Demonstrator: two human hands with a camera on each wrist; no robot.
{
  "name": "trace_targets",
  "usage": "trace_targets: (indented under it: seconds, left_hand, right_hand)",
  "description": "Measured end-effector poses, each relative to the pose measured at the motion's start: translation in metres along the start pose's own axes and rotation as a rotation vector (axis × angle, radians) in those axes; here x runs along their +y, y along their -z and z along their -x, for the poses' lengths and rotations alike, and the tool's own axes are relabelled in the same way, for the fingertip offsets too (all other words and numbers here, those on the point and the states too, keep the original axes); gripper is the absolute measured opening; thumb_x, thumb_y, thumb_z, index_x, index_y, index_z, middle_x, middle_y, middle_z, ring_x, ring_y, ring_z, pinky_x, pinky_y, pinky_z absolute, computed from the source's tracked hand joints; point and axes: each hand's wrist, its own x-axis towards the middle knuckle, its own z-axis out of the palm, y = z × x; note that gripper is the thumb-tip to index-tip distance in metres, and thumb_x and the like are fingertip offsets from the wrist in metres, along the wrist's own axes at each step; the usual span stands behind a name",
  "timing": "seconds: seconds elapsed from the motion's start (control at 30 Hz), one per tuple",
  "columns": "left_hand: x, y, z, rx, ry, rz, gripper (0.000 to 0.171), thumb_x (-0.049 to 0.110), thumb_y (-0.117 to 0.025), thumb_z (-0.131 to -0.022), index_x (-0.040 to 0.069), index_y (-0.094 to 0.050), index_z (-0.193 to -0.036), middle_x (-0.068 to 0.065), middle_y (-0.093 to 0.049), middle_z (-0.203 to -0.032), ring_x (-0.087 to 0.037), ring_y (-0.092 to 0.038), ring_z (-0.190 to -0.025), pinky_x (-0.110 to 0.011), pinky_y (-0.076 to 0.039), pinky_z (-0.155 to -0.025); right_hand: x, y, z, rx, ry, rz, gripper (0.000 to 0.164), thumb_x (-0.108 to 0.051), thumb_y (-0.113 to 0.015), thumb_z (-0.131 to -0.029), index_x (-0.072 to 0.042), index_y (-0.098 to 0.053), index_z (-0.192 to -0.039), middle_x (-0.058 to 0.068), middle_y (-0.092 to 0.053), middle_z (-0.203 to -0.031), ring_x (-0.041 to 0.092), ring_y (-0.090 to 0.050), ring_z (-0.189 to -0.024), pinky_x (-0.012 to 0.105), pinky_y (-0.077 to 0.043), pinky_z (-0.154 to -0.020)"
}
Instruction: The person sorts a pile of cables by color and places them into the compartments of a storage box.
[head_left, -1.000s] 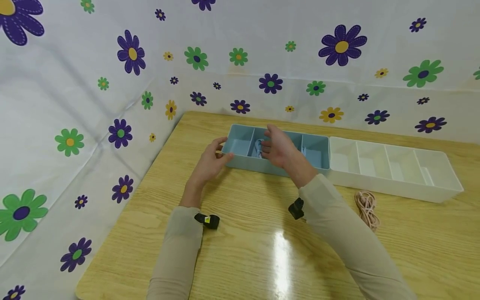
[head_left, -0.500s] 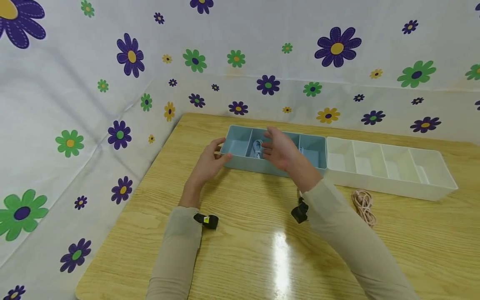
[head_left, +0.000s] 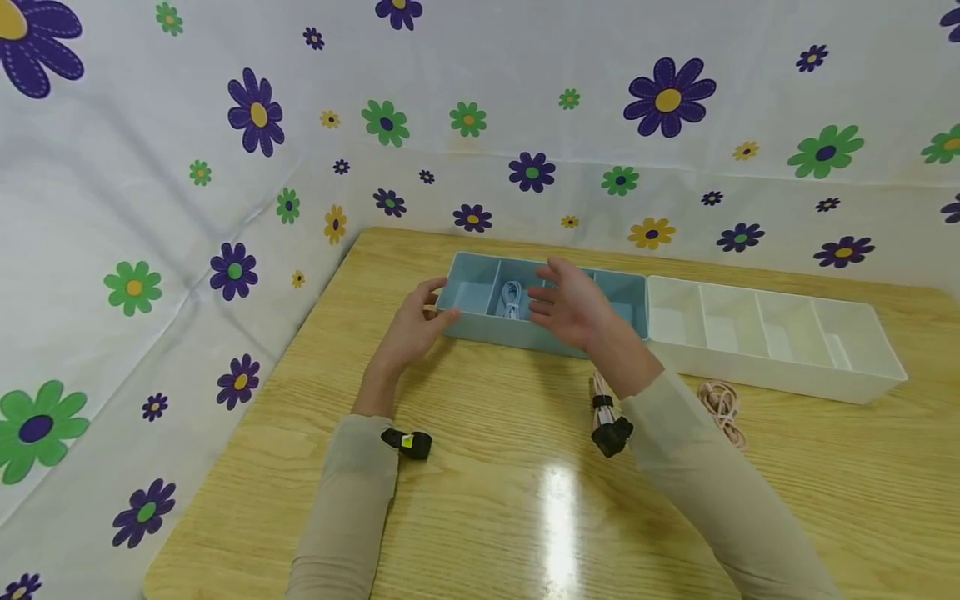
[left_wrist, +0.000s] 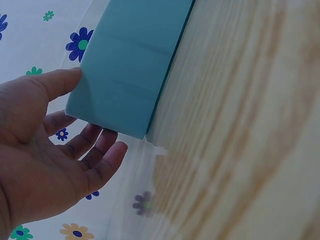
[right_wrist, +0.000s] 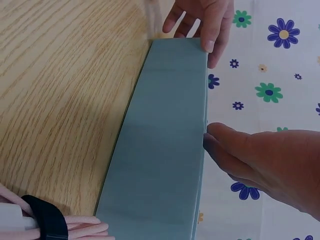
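My left hand (head_left: 408, 329) holds the left end of a blue divided box (head_left: 495, 330), thumb at the front corner and fingers around the end, as the left wrist view also shows. A coiled light-blue cable (head_left: 511, 298) lies in the box's second compartment from the left. Over the box's middle, my right hand (head_left: 573, 304) has its fingers extended and nothing in it; it hides part of the compartments behind. Partly covered by the right wrist camera, a pink cable bundle (head_left: 599, 387) with a black strap (right_wrist: 46, 218) lies on the table before the box.
A white divided box (head_left: 757, 362) stands end to end with the blue one on its right. In front of it lies a second pink cable (head_left: 720, 403). Flower-patterned cloth (head_left: 442, 75) hangs behind and to the left of the wooden table (head_left: 480, 500).
My right hand has shifted slightly to the right, exposing more of the light-blue cable and the strapped pink bundle. My left hand stays at the box's end. The view has turned a little.
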Motion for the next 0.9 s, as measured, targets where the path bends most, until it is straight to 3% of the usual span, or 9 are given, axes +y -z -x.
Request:
trace_targets:
  seconds: [0.5,0.67,0.9]
  left_hand:
    - [0.001,0.001,0.000,-0.002,-0.003,-0.026,0.062,0.024,-0.058,-0.102,0.009,-0.029,-0.155,-0.025,-0.043,-0.140,-0.036,-0.050,-0.115,-0.047,-0.044,-0.096]
    - [0.000,0.001,-0.001,0.004,-0.003,-0.033,0.064,0.025,-0.058,-0.101,0.009,-0.029,-0.156,-0.025,-0.042,-0.141,-0.036,-0.050,-0.114,-0.048,-0.044,-0.096]
    - [0.001,-0.001,-0.002,-0.010,-0.010,-0.017,0.064,0.025,-0.058,-0.102,0.008,-0.028,-0.156,-0.025,-0.040,-0.143,-0.038,-0.049,-0.117,-0.050,-0.043,-0.098]
  right_hand:
    - [0.004,0.017,0.016,-0.067,0.035,-0.005,0.062,-0.041,-0.018,-0.110,-0.012,0.001,-0.161,0.017,-0.001,-0.166,0.035,-0.005,-0.152,0.044,-0.012,-0.121]
    - [0.007,0.023,0.024,-0.056,0.045,-0.028,0.061,-0.039,-0.019,-0.110,-0.010,-0.002,-0.161,0.017,-0.003,-0.166,0.035,-0.008,-0.152,0.044,-0.015,-0.121]
    - [0.011,0.037,0.041,-0.119,0.091,-0.097,0.060,-0.037,-0.019,-0.110,-0.009,0.001,-0.160,0.018,0.002,-0.166,0.034,-0.004,-0.152,0.042,-0.013,-0.121]
